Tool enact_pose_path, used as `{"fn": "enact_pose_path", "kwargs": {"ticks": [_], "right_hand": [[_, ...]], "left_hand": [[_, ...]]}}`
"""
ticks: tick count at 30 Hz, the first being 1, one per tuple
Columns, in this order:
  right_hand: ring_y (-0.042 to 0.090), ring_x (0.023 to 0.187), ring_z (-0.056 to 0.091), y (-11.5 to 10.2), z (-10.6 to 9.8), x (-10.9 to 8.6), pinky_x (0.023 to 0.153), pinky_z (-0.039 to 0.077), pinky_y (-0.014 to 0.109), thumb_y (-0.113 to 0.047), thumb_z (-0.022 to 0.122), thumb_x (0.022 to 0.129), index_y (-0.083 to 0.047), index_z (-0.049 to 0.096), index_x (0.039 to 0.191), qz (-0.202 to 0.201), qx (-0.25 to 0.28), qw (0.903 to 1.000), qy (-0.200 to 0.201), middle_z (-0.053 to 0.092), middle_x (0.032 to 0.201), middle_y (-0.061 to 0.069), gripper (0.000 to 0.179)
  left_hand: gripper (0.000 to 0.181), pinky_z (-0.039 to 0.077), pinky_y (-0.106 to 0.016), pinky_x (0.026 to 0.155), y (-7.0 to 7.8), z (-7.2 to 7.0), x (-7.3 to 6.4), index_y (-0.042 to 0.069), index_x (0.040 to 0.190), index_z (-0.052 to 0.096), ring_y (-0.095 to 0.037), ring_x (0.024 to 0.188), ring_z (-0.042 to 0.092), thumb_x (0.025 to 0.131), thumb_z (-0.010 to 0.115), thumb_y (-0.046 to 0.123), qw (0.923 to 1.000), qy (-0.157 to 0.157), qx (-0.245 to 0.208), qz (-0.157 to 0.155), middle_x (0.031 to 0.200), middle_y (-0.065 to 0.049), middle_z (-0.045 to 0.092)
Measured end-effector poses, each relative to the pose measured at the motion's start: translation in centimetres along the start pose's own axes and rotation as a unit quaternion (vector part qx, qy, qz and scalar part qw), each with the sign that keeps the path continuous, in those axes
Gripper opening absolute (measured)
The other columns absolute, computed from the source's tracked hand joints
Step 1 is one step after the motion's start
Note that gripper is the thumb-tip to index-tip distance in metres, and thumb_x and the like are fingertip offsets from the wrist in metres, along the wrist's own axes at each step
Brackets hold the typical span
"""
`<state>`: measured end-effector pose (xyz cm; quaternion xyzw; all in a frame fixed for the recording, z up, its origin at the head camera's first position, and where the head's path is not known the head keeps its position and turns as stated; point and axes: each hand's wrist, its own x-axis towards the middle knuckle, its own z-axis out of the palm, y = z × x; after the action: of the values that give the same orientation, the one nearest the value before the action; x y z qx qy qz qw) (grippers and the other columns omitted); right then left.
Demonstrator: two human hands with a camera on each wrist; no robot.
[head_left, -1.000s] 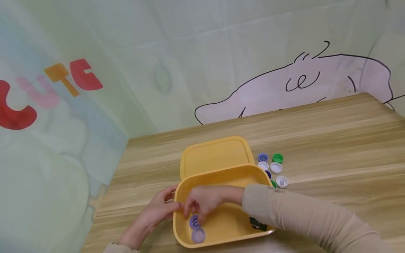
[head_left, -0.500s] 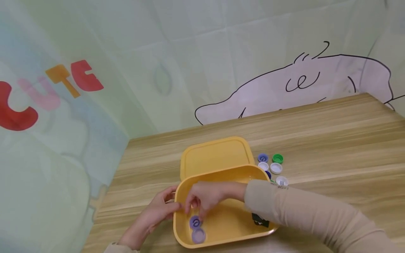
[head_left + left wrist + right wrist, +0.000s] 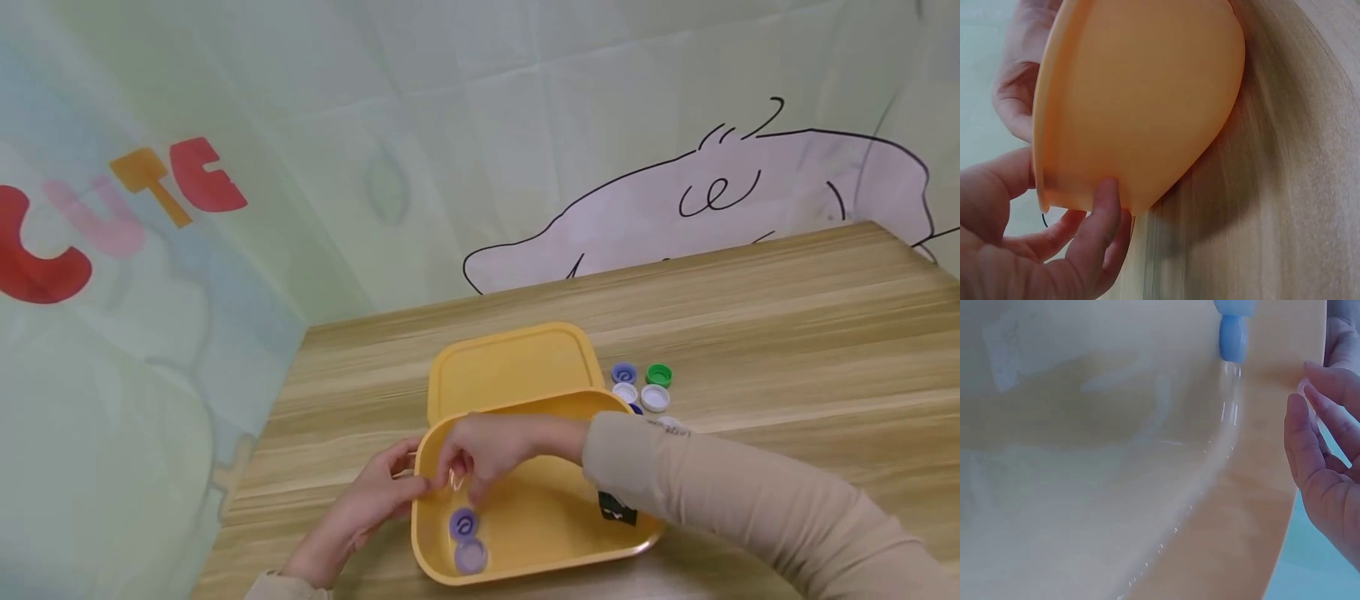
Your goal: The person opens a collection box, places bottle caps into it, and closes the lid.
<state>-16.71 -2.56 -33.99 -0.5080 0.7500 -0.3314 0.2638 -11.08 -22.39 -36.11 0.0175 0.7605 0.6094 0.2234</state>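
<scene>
My left hand (image 3: 386, 496) grips the left end of a yellow plastic box (image 3: 540, 567), thumb over the rim and fingers against the outer wall. In the left wrist view the left hand's fingers (image 3: 1107, 200) press that wall. My right hand (image 3: 491, 454) is inside the box near its left wall, fingers bent. Its thumb (image 3: 1299, 425) and forefinger are apart in the right wrist view, and I see nothing held between them. Below the right hand, a purple bottle cap (image 3: 464, 524) with a swirl touches a paler purple cap (image 3: 471, 557) on the box floor.
A yellow lid (image 3: 513, 371) lies behind the box. Right of it are loose caps: purple (image 3: 624, 374), green (image 3: 659, 376), white (image 3: 656, 398) and others partly hidden. A black printed patch (image 3: 617, 508) shows inside the box by the right sleeve (image 3: 720, 475).
My right hand has risen away from the purple caps, toward the back of the box. Its sleeve now covers more of the loose caps. The left hand stays on the rim.
</scene>
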Motion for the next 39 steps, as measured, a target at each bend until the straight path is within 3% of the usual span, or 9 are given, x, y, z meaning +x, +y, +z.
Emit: {"fn": "enact_pose_path", "kwargs": {"ticks": [8,24,32,39], "right_hand": [[0.002,0.070,0.049,-0.3,-1.0,-0.6,0.064,0.044,0.011,0.003,0.075,0.067,0.000,0.069,0.100,0.006,-0.023,0.9996,0.014,0.060,0.080,0.006,0.033],[0.001,0.068,0.047,-0.1,-2.5,-1.6,0.064,0.045,0.013,0.004,0.074,0.069,0.002,0.068,0.101,0.004,0.015,0.9993,0.035,0.057,0.080,0.008,0.032],[0.004,0.071,0.049,-0.1,-3.2,-2.1,0.065,0.046,0.014,0.003,0.073,0.070,0.001,0.068,0.101,0.000,0.012,0.9988,0.047,0.056,0.079,0.004,0.032],[0.006,0.073,0.050,0.1,-4.1,-3.2,0.067,0.047,0.015,0.000,0.073,0.072,0.001,0.068,0.104,0.015,0.004,0.9982,0.058,0.059,0.084,0.010,0.032]], "left_hand": [[0.063,0.056,-0.038,0.076,0.0,0.0,0.0,-0.010,0.135,0.033,-0.022,0.090,0.061,0.078,0.056,0.001,1.0000,-0.001,-0.001,0.000,0.112,-0.018,0.052],[0.063,0.056,-0.038,0.076,-0.1,-0.1,0.2,-0.010,0.137,0.031,-0.022,0.091,0.061,0.081,0.057,0.001,0.9999,-0.006,-0.003,-0.011,0.117,-0.022,0.050],[0.063,0.056,-0.038,0.076,-0.1,-0.1,0.1,-0.010,0.136,0.031,-0.022,0.091,0.061,0.080,0.057,0.002,0.9999,-0.006,0.002,-0.010,0.117,-0.022,0.051],[0.063,0.056,-0.038,0.076,-0.1,0.0,0.1,-0.010,0.136,0.032,-0.022,0.089,0.061,0.079,0.057,0.001,1.0000,-0.001,0.002,-0.008,0.116,-0.022,0.051]]}}
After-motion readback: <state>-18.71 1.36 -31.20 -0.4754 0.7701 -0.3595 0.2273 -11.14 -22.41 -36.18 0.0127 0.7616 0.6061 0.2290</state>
